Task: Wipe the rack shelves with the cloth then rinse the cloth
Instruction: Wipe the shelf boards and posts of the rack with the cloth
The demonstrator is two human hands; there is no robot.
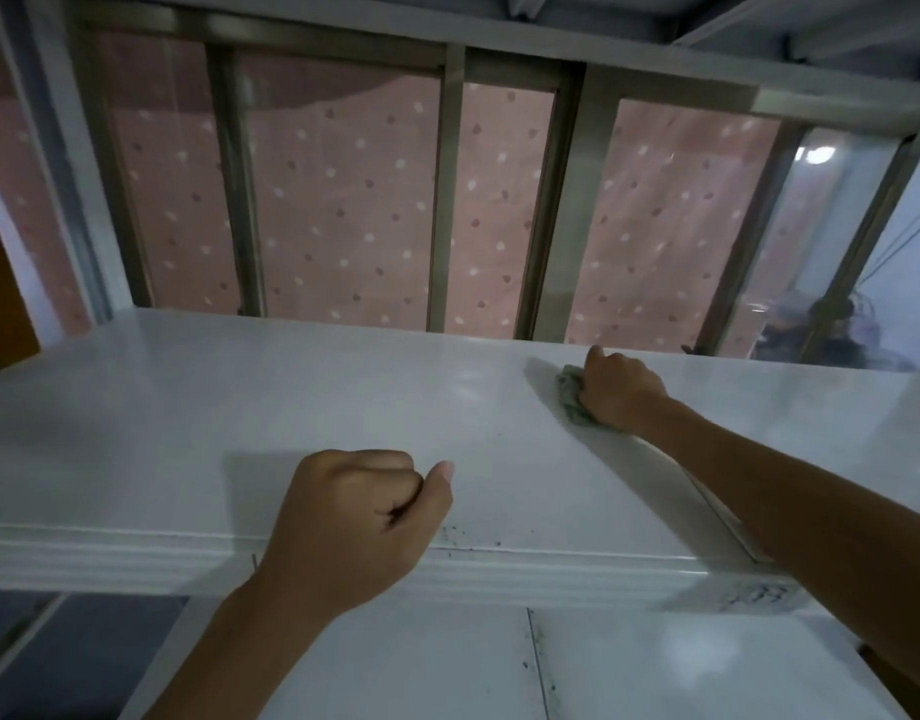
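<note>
Right hand [621, 389]: clenched on the bunched grey-green cloth [572, 394], pressing it onto the top shelf [240, 397] near the back edge to wipe.
Left hand [354, 522]: empty fist on the shelf's front edge, likely bracing.

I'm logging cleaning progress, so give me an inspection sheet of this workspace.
Surface: white top shelf, glossy; dark specks near the front edge.
Job's things: grey-green cloth bunched, pressed on the shelf toward the back.
Clutter: nothing seen.
Grippers: right hand closed on the cloth; left hand fisted, empty, at the front edge.
Cables: nothing seen.
Surroundings: metal-framed window behind, pink dotted curtain; lower shelf below.
</note>
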